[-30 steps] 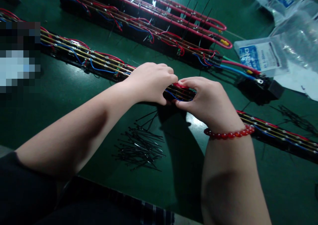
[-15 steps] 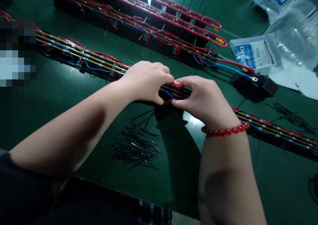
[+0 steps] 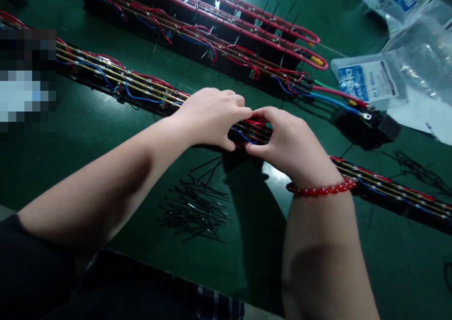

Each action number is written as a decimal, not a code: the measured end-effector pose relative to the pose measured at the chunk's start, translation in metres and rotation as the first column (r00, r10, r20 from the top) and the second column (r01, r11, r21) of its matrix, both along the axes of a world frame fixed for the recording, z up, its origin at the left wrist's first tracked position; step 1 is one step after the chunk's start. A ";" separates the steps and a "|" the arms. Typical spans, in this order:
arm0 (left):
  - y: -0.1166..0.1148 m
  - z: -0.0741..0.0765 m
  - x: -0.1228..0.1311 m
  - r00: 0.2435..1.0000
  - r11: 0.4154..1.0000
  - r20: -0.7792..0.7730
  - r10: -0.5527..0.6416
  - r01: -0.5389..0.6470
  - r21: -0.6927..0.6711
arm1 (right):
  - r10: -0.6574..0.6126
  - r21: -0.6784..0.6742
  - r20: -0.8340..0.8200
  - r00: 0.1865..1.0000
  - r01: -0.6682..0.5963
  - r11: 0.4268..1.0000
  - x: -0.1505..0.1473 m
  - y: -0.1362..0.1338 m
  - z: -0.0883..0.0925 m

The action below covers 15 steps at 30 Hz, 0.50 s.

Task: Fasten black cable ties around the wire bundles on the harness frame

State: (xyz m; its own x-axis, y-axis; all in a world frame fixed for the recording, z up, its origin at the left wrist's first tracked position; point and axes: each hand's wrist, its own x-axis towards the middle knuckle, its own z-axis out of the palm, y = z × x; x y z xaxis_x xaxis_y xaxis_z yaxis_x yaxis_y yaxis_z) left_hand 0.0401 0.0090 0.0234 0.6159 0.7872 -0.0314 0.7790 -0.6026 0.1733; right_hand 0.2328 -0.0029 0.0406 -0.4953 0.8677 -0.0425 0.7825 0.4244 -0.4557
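A long black strip [image 3: 134,88] carrying brass bars and red and blue wires runs across the green table [image 3: 88,136] from far left to near right. My left hand [image 3: 212,115] is curled over its middle, fingers bent onto the wires. My right hand [image 3: 286,141], with a red bead bracelet [image 3: 321,188] on the wrist, pinches the same spot from the right, thumb and fingers meeting the left hand's fingertips. What the fingertips hold between them is hidden. A loose pile of black cable ties [image 3: 196,207] lies just in front of my hands.
Two more wired strips [image 3: 212,47] lie parallel farther back, with cable-tie tails sticking up. A black connector block [image 3: 367,122] sits at their right end. Clear plastic bags [image 3: 374,77] with blue labels lie at the upper right. More ties [image 3: 416,169] are scattered at right.
Both hands stay on the same spot of the strip. The right hand's fingers have closed in slightly toward the left hand. The view shifted a little.
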 end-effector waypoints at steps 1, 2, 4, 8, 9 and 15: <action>0.000 0.000 0.000 1.000 1.000 -0.001 0.001 -0.001 -0.003 | 0.001 0.003 0.019 1.000 -0.001 1.000 -0.001 0.000 0.000; 0.000 0.000 0.000 1.000 1.000 -0.003 0.003 -0.003 -0.006 | -0.001 0.012 0.037 0.999 0.001 1.000 -0.002 0.000 0.000; 0.000 0.001 0.001 1.000 1.000 -0.007 0.004 -0.004 -0.012 | -0.007 0.040 0.075 0.997 0.004 0.999 -0.004 -0.001 0.000; 0.000 0.000 0.001 1.000 1.000 -0.004 0.006 -0.006 -0.024 | 0.002 0.078 0.126 0.992 -0.012 0.997 -0.009 -0.002 0.001; 0.000 0.000 0.001 1.000 1.000 -0.001 0.008 -0.008 -0.026 | 0.004 0.079 0.134 0.991 -0.015 0.997 -0.010 -0.003 0.001; -0.001 -0.002 0.000 1.000 1.000 0.028 0.010 -0.010 -0.027 | 0.007 0.063 0.164 0.986 -0.018 0.998 -0.013 -0.001 0.002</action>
